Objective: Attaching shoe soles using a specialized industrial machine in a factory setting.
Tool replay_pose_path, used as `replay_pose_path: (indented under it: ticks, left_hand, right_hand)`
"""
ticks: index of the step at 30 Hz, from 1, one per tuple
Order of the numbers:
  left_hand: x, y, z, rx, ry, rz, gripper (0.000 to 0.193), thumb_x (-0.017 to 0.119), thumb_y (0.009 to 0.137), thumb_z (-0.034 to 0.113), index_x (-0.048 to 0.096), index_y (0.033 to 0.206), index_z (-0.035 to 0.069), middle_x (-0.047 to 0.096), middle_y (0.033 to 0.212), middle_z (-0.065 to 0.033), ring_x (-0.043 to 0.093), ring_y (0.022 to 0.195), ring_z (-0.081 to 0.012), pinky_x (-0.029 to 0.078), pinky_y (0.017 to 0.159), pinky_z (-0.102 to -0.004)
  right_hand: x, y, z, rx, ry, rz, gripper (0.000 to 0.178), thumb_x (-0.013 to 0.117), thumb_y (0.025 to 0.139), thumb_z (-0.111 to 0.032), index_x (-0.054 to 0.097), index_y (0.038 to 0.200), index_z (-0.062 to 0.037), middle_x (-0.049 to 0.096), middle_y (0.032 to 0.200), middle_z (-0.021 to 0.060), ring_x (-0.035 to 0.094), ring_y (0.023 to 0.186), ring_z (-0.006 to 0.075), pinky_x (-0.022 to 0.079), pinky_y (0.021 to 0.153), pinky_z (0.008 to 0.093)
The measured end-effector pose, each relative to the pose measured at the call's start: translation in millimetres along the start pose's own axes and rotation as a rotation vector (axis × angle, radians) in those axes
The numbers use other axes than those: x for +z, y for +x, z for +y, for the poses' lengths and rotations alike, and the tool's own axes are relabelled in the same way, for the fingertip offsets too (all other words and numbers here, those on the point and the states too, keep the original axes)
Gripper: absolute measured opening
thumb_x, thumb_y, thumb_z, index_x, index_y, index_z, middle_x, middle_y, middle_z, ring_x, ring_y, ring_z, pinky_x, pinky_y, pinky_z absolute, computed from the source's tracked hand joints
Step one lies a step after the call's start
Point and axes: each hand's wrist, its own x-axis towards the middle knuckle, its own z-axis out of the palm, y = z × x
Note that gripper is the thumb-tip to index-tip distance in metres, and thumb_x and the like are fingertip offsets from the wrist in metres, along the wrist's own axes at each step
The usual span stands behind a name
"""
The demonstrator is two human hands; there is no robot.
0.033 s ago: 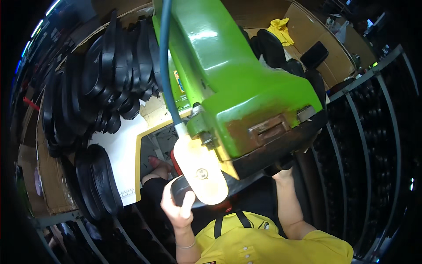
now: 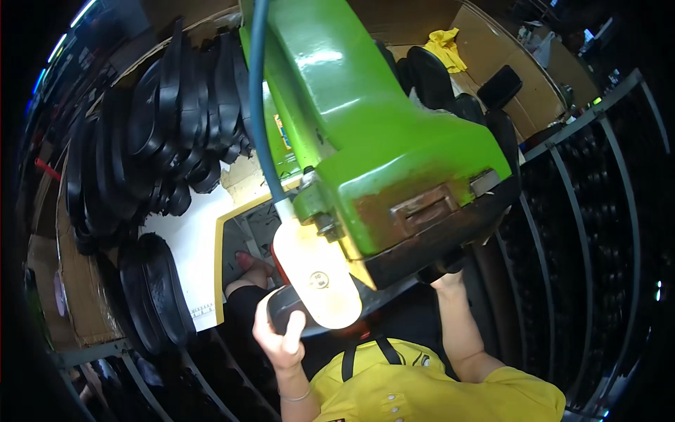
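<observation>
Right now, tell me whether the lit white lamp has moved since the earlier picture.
No. Judged against the green machine, the lamp sits by the same lower-left corner; both shift slightly left in the picture together.

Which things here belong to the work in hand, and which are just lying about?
Work in hand:
- black piece, gripped by the left hand; the right hand is partly hidden
- green machine overhanging it
- lit lamp
- probably the stacked black pieces

Apparently lying about:
- yellow cloth at the cardboard box
- red rod, far left

Green, rust-brown-patched machine (image 2: 394, 148), blue-grey cable (image 2: 257, 91), black handheld piece (image 2: 285, 302), yellow shirt (image 2: 429, 390), white yellow-edged tabletop (image 2: 179, 246)
</observation>
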Motion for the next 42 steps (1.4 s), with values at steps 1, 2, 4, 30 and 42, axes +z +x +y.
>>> replay_pose_path:
  ticks: [1,2,4,30,42]
  left_hand:
    - [-6,-6,-4,-0.015,-0.054,0.043,0.040,0.070,0.076,0.008,0.055,0.110,-0.006,0.063,0.100,-0.0107,0.060,0.093,-0.0173,0.045,0.087,-0.0288]
    - [-12,-12,-6,-0.041,-0.057,0.078,0.039,0.070,0.076,0.007,0.055,0.109,-0.006,0.062,0.098,-0.0090,0.059,0.089,-0.0159,0.045,0.085,-0.0277]
    - [-27,-28,-15,-0.096,-0.089,0.111,0.036,0.070,0.075,0.006,0.053,0.106,-0.004,0.059,0.093,-0.0060,0.056,0.083,-0.0127,0.045,0.079,-0.0249]
    - [74,6,-33,0.081,0.238,-0.244,0.030,0.064,0.083,-0.001,0.056,0.112,-0.005,0.062,0.099,-0.0064,0.056,0.088,-0.0121,0.045,0.082,-0.0259]
    - [71,1,-57,0.045,0.636,-0.432,0.034,0.072,0.081,0.019,0.063,0.106,-0.002,0.065,0.084,-0.0085,0.060,0.068,-0.0165,0.049,0.062,-0.0270]
  right_hand:
    - [9,-3,0,0.026,0.030,-0.036,0.036,0.063,0.073,0.001,0.050,0.106,-0.0024,0.058,0.098,0.0062,0.056,0.090,0.0137,0.046,0.080,0.0271]
    - [15,-3,0,0.023,0.013,-0.063,0.038,0.063,0.072,0.001,0.051,0.108,-0.0017,0.059,0.100,0.0064,0.056,0.092,0.0137,0.045,0.082,0.0272]
    - [26,-4,1,0.014,-0.021,-0.118,0.043,0.065,0.070,0.001,0.052,0.111,-0.0004,0.060,0.103,0.0070,0.056,0.096,0.0137,0.043,0.088,0.0276]
    - [-92,-127,66,0.533,-0.400,-0.271,0.043,0.079,0.072,-0.007,0.059,0.107,0.0046,0.065,0.097,0.0091,0.062,0.088,0.0147,0.049,0.078,0.0275]
    - [-99,-52,-37,-0.088,-0.332,0.476,0.053,0.070,0.071,-0.006,0.052,0.120,0.0063,0.060,0.107,0.0143,0.059,0.096,0.0213,0.049,0.085,0.0306]
